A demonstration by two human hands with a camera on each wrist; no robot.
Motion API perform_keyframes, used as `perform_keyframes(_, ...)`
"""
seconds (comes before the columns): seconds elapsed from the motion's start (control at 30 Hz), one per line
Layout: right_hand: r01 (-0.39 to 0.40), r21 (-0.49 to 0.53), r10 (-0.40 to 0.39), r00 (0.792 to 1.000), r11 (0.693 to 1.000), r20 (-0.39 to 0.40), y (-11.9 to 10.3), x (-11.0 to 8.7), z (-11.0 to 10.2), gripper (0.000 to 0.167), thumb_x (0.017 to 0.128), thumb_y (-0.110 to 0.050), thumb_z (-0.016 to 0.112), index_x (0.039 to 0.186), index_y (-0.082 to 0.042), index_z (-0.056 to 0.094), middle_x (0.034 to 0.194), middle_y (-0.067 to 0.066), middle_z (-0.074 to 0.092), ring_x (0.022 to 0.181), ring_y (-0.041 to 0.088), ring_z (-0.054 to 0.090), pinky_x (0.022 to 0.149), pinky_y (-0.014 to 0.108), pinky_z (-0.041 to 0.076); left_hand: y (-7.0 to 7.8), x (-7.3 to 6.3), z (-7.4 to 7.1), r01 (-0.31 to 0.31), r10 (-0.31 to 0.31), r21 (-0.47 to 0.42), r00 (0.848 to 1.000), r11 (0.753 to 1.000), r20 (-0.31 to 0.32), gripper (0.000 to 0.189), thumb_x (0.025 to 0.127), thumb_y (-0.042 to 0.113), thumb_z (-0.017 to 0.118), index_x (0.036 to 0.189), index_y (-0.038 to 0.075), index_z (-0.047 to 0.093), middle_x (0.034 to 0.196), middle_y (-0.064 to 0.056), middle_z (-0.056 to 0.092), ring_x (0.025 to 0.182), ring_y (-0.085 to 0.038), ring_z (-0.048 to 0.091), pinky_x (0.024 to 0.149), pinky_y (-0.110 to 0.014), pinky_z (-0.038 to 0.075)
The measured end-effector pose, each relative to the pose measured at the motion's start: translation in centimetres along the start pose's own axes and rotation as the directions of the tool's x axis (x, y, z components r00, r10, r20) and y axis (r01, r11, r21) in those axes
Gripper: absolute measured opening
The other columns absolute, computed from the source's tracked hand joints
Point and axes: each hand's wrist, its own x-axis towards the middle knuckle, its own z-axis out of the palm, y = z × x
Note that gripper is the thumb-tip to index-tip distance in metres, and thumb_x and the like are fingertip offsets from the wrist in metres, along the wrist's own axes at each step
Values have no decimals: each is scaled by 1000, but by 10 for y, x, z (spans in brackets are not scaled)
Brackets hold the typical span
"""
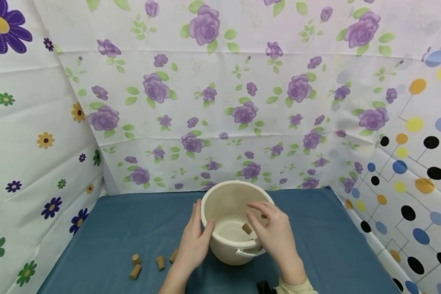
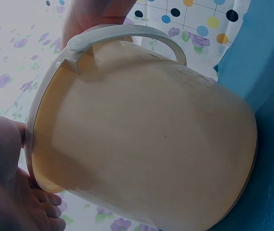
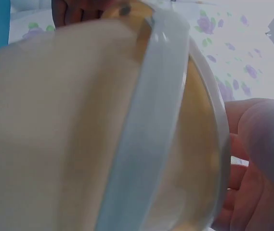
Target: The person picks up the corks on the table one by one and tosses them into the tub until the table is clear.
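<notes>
A cream plastic bucket [image 1: 229, 255] stands on the blue cloth, its mouth facing up toward me. My left hand [image 1: 194, 243] holds its left side, thumb at the near rim and fingers along the outside. My right hand [image 1: 275, 232] reaches over the right rim, fingers bent loosely over the mouth with thumb and fingertips apart. Inside the bucket, below those fingertips, is a cork [image 1: 246, 228]. Another small brown bit shows beneath the right fingers, mostly hidden. The white handle [image 1: 250, 253] hangs down at the front, and the right wrist view shows it close up.
Several corks lie on the blue cloth [image 1: 95, 237] left of the bucket: one pair [image 1: 135, 271] close together, a single cork [image 1: 160, 263], and one cork [image 1: 173, 256] partly behind my left wrist. Behind hangs a flowered sheet [image 1: 220, 102]; a dotted sheet [image 1: 408, 183] borders the right.
</notes>
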Motion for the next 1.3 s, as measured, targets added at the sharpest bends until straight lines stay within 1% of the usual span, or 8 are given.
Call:
perform_keyframes(0.17, -13, -1, 13, 999, 1000, -50, 5, 0, -7, 22, 99, -22, 81, 121, -19, 83, 121, 2, 77, 100, 23, 73, 81, 47, 62, -2, 0, 1, 15, -15, -11, 1000, 1000, 13, 82, 112, 56, 47, 174, 17, 8, 178, -10, 7, 163, -35, 7, 123, -69, 18)
perform_keyframes(0.33, -46, -19, 44, 993, 999, -114, 16, 0, -8, 31, 100, -20, 80, 129, -11, 79, 132, 14, 72, 106, 36, 72, 82, 53, 61, -3, -1, 0, 12, -12, -15, 1000, 1000, 18, 83, 112, 55, 48, 174, 15, 9, 178, -10, 7, 163, -35, 7, 124, -68, 17)
perform_keyframes(0.47, -94, 9, 95, 985, 996, -148, 28, -1, -7, 38, 101, -20, 78, 137, -9, 74, 141, 15, 68, 111, 39, 70, 86, 58, 58, -4, -1, -2, 9, -9, -3, 1000, 1000, 18, 84, 112, 55, 49, 174, 15, 9, 178, -10, 7, 163, -35, 8, 124, -68, 18)
perform_keyframes(0.57, -160, 23, 161, 981, 987, -104, 36, -2, -8, 46, 104, -24, 74, 147, -11, 67, 149, 16, 62, 119, 42, 68, 92, 59, 58, -4, -1, -3, 3, -3, 2, 1000, 1000, 15, 84, 112, 55, 49, 174, 15, 10, 178, -10, 8, 163, -35, 8, 124, -68, 18)
perform_keyframes(0.7, -250, 31, 249, 968, 968, 31, 43, -3, -8, 58, 109, -35, 65, 161, -12, 51, 161, 18, 50, 124, 48, 66, 92, 58, 59, -4, -1, -5, 2, -2, 5, 1000, 1000, 19, 83, 112, 56, 49, 174, 16, 10, 178, -12, 7, 163, -37, 9, 123, -70, 18)
perform_keyframes(0.87, -296, 83, 282, 948, 952, 149, 48, -4, -7, 60, 115, -36, 51, 167, -9, 37, 165, 20, 43, 134, 43, 61, 97, 55, 58, -4, 0, -5, 3, -3, 5, 1000, 1000, 23, 84, 111, 57, 50, 174, 17, 11, 178, -14, 7, 162, -39, 10, 122, -71, 19)
perform_keyframes(1.03, -257, 79, 243, 958, 963, 156, 51, -6, -7, 54, 118, -27, 44, 166, -3, 35, 164, 22, 42, 147, 40, 47, 111, 60, 45, -2, -1, -6, 2, -2, 6, 999, 1000, 32, 85, 110, 58, 51, 174, 16, 12, 178, -14, 7, 162, -38, 9, 122, -71, 18)
perform_keyframes(1.3, -216, 52, 209, 972, 975, 109, 51, -6, -4, 52, 118, -24, 42, 164, 0, 38, 163, 24, 44, 146, 43, 47, 114, 62, 42, 2, 1, -10, -5, 3, 47, 999, 999, 53, 88, 110, 60, 49, 173, 13, 11, 178, -15, 7, 162, -38, 10, 123, -69, 19)
